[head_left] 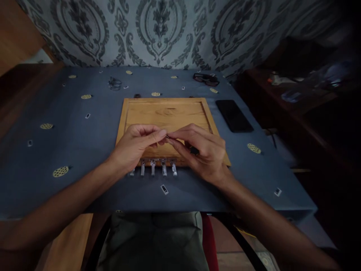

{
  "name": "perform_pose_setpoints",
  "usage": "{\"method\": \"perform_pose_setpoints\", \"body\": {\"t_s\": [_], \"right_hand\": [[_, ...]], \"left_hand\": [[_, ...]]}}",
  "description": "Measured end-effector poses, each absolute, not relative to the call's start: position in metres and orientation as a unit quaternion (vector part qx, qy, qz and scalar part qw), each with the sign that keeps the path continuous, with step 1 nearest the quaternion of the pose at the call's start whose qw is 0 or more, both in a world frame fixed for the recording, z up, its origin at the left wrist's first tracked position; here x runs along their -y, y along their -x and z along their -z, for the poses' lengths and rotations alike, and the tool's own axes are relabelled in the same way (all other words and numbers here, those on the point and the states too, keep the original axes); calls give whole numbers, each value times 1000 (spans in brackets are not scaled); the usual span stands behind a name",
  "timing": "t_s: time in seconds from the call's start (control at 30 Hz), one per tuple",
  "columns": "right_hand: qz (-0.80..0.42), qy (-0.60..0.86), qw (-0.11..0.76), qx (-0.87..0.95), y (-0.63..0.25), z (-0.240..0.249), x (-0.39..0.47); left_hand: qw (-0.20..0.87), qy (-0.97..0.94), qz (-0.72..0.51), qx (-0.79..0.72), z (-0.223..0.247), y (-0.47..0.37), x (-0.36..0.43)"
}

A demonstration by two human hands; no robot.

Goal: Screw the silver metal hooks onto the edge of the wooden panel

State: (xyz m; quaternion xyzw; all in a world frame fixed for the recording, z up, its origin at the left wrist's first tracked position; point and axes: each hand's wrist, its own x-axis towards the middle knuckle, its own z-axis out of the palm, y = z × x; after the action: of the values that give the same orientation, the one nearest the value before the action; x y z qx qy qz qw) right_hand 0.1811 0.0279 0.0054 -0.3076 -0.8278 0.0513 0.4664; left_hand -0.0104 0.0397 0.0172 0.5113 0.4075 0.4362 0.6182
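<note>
My left hand and my right hand meet over the wooden board, their fingertips pinched together. Between them is a tiny dark piece, too small to name, gripped by both hands. Along the board's front edge stands a row of several small clear, shiny clip-like pieces, jutting toward me. A small black object shows under my right hand's curled fingers; I cannot tell whether it is held or lies on the board.
The board rests on a table with a blue patterned cloth. A black phone lies right of the board. Dark sunglasses and a small see-through bundle are at the back. A patterned curtain hangs behind.
</note>
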Motion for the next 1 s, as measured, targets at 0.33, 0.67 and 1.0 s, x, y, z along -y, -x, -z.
{"method": "perform_pose_setpoints", "body": {"t_s": [0.33,0.67,1.0], "right_hand": [[-62,302,343,887,-214,-7,-20],[-154,320,260,898,-230,15,-5],[-199,312,176,912,-228,13,-14]], "left_hand": [[275,-805,-295,-435,-21,35,-49],[52,-835,-99,-538,4,59,-66],[3,-827,-112,-550,1,63,-64]]}}
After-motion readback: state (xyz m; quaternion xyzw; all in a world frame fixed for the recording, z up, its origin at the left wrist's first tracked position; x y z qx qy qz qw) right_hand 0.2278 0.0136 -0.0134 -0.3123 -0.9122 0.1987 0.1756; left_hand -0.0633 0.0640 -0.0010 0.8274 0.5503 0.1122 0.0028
